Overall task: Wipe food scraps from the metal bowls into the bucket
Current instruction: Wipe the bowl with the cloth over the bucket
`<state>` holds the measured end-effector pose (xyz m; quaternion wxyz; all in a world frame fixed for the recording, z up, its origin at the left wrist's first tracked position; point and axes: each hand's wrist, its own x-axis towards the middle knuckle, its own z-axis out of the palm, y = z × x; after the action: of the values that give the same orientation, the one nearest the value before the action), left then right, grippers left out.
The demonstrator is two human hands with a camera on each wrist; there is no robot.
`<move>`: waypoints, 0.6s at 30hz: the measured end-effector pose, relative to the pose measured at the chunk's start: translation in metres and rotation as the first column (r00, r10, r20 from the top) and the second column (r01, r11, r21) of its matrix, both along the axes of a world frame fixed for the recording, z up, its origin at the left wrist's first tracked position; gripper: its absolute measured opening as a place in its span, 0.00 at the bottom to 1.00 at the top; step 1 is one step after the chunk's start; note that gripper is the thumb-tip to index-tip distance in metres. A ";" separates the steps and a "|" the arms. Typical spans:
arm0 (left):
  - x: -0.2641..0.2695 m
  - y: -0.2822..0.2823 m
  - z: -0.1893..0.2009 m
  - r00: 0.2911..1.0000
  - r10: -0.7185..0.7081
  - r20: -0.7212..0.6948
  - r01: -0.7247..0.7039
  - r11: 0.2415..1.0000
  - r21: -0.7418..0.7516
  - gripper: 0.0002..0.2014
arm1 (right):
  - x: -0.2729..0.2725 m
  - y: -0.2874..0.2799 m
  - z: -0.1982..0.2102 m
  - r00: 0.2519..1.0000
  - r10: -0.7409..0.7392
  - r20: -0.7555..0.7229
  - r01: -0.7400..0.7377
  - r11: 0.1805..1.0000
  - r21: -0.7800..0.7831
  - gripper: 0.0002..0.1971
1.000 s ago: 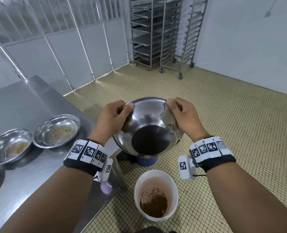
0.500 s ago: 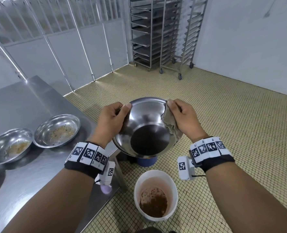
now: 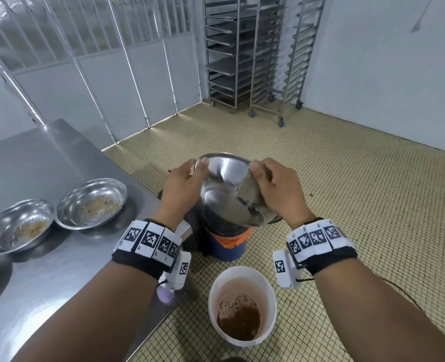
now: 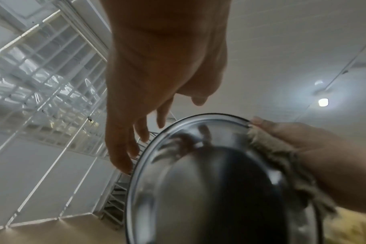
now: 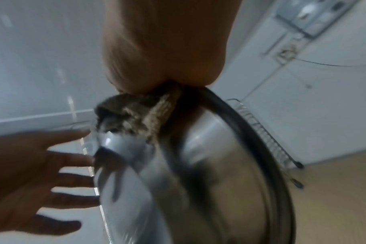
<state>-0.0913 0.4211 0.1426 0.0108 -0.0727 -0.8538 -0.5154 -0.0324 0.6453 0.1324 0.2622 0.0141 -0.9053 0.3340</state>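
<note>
Between my two hands, up in the air, the held bowl [image 3: 229,192] tips steeply with its mouth toward me, and its low edge sits above the blue container [image 3: 226,246], not above the white bucket [image 3: 242,307], which stands on the floor nearer to me and well below. I judge the coming move turns on that offset: the bowl has to come back toward me, or whatever falls will miss.

My right hand [image 3: 276,194] pinches a brownish cloth [image 3: 248,190] over the bowl's right rim, thumb inside. My left hand [image 3: 182,189] props the left rim with straight, spread fingers [image 5: 73,180], flat against the metal, not curled round it. The right hand is nearer the cloth's work.

I count three metal bowls: this one, plus two dirty bowls [image 3: 92,202] [image 3: 17,224] side by side on the steel table [image 3: 59,283] to my left, both speckled with scraps. One bucket, one cloth.
</note>
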 end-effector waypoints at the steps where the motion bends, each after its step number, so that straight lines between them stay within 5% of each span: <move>1: 0.004 0.006 0.001 0.996 0.008 0.093 -0.013 0.999 0.044 0.38 | 0.001 -0.004 0.000 1.000 0.025 -0.008 -0.025 0.997 0.071 0.22; 4: 0.010 0.017 0.009 0.888 0.006 0.461 -0.149 0.950 0.275 0.37 | 0.005 -0.018 0.000 0.995 0.092 -0.039 -0.082 0.976 0.201 0.23; 7: 0.005 0.013 0.004 0.816 -0.025 0.577 -0.245 0.890 0.384 0.23 | 0.011 -0.028 -0.005 0.985 0.169 -0.017 -0.160 0.959 0.236 0.24; 10: 0.003 0.004 -0.005 0.825 0.036 0.565 -0.323 0.849 0.418 0.05 | 0.018 -0.033 -0.013 0.972 0.235 0.024 -0.236 0.969 0.070 0.18; 13: 0.005 -0.008 -0.014 0.867 0.079 0.492 -0.323 0.840 0.435 0.14 | 0.017 -0.027 -0.012 0.983 0.170 0.063 -0.162 0.979 -0.125 0.19; 18: 0.017 -0.021 -0.022 0.942 -0.049 0.331 -0.119 0.876 0.468 0.20 | 0.007 -0.016 0.001 0.978 0.177 0.109 -0.161 0.977 -0.140 0.16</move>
<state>-0.0740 0.4005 0.1209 -0.1062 0.0361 -0.6891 -0.7159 -0.0249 0.6295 0.1337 0.1780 0.0539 -0.8911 0.4140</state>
